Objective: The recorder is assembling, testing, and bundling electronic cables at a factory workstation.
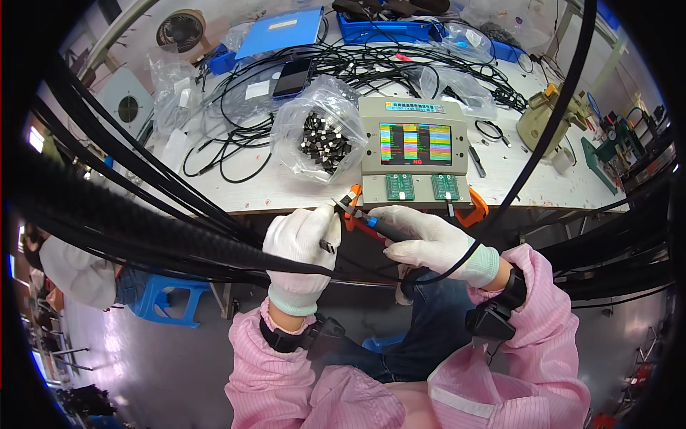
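While right hand [429, 239] grips dark-handled tool [389, 229] in front of tester [416, 143], left hand [301, 236] curls closed around small black connector [327, 247], nearer tester's left corner. Connector likely light, stiff, smooth; best pinched by housing sides. Connector end pokes from left fingers, toward right hand; tool tip near fingertips.

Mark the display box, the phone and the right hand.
Display box [416, 149]: head view, on its screen.
Phone [292, 78]: head view, on its dark face.
Right hand [437, 239]: head view, on the white glove.
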`<state>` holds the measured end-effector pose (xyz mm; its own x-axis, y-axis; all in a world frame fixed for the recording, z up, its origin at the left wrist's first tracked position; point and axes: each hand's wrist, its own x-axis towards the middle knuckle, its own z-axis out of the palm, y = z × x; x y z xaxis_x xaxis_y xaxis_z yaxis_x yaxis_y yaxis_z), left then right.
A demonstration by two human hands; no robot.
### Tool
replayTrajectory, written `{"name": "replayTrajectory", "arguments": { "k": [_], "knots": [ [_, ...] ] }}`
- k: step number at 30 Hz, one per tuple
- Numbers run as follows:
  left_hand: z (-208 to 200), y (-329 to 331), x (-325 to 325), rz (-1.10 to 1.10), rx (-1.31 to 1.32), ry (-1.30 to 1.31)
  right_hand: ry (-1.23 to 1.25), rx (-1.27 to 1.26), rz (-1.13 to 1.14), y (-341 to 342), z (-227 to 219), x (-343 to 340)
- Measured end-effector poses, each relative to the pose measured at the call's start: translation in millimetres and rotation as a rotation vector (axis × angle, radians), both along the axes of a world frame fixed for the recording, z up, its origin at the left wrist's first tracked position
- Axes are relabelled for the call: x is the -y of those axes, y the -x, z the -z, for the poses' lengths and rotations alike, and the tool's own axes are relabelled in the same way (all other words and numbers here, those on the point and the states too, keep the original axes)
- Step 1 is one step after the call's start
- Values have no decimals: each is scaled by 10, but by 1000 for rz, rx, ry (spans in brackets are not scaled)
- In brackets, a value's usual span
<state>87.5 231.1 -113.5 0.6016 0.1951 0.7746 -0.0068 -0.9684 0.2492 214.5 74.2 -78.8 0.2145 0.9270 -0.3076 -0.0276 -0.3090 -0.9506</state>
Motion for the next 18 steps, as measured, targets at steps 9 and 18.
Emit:
{"name": "replayTrajectory", "arguments": {
  "k": [9, 18],
  "knots": [
    [22, -49, -69, -3, 49, 77, -37, -28, 33, 34, 68, -140],
    [55, -34, -60, 56, 55, 331, -100, -456, 37, -37, 301, -160]
  ]
}}
